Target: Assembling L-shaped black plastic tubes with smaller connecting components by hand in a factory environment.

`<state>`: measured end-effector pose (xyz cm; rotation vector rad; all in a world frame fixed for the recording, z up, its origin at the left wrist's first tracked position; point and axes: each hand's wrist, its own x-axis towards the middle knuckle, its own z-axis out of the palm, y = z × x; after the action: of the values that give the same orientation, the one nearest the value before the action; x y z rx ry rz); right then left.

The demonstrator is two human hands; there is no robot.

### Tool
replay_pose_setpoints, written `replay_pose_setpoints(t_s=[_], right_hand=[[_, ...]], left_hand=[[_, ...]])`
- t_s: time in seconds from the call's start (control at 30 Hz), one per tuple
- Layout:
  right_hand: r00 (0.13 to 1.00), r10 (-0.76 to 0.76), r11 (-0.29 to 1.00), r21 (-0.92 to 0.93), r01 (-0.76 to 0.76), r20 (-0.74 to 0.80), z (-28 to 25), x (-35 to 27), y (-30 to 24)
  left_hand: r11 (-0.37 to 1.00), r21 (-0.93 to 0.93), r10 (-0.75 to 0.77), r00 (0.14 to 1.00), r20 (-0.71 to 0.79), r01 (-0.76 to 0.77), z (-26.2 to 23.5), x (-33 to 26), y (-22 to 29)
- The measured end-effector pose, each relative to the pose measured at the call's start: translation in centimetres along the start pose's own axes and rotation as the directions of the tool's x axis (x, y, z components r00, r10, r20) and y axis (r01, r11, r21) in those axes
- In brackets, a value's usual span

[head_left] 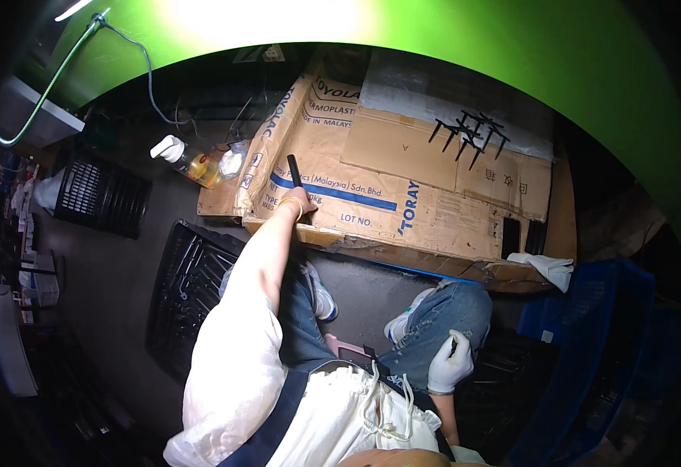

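Observation:
My bare left hand [304, 202] is at the front left of a cardboard-covered bench [340, 222]. Its fingers close round a slim black bar [294, 171], whose upper end sticks up past the hand; the lower part is mostly hidden. In a white glove, my right hand [451, 364] is curled closed by my right knee. Something small and dark [453, 343] shows at its fingers, too small to name. Several black T-shaped parts [469, 134] lie together at the bench's back right.
A pump bottle [192, 165] stands left of the bench. White cloth [549, 268] hangs over its front right corner, beside a black flat piece [510, 237]. Black crates of dark parts [189, 292] flank me; blue crates [589, 335] stand right. A green panel [434, 27] overhangs the back.

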<state>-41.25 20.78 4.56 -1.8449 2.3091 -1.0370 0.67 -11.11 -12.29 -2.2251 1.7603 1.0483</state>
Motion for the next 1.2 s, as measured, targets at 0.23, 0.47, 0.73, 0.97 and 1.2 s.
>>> replay_pose_setpoints(t_s=[0.23, 0.47, 0.73, 0.97, 1.2], right_hand=[[0.999, 0.029, 1.0, 0.01, -0.03, 0.028, -0.8, 0.2, -0.5], [0.858, 0.279, 0.664, 0.559, -0.496, 0.431, -3.2, 5.3, -4.2], [0.72, 0.075, 0.472, 0.612, -0.635, 0.69, -3.1, 5.8, -8.7], [0.755, 0.279, 0.203, 0.732, -0.65, 0.593, -0.2, 1.6, -12.1], [0.676, 0.11, 0.716, 0.414, -0.562, 0.728, -0.7, -0.5, -11.3]], left_hand=[[0.839, -0.147, 0.318, 0.691, -0.649, -0.525, -2.9, -6.3, 5.5], [0.346, 0.098, 0.929, 0.326, -0.176, -0.933, -6.7, -24.9, 12.0], [0.23, 0.28, 0.941, 0.139, -0.31, -0.932, -6.1, -30.6, 11.7], [0.128, -0.8, 0.339, 0.784, -0.521, -0.586, 6.8, -33.0, 13.9], [-0.101, -0.953, 0.399, 0.865, -0.303, -0.287, 8.2, -33.3, 13.9]])
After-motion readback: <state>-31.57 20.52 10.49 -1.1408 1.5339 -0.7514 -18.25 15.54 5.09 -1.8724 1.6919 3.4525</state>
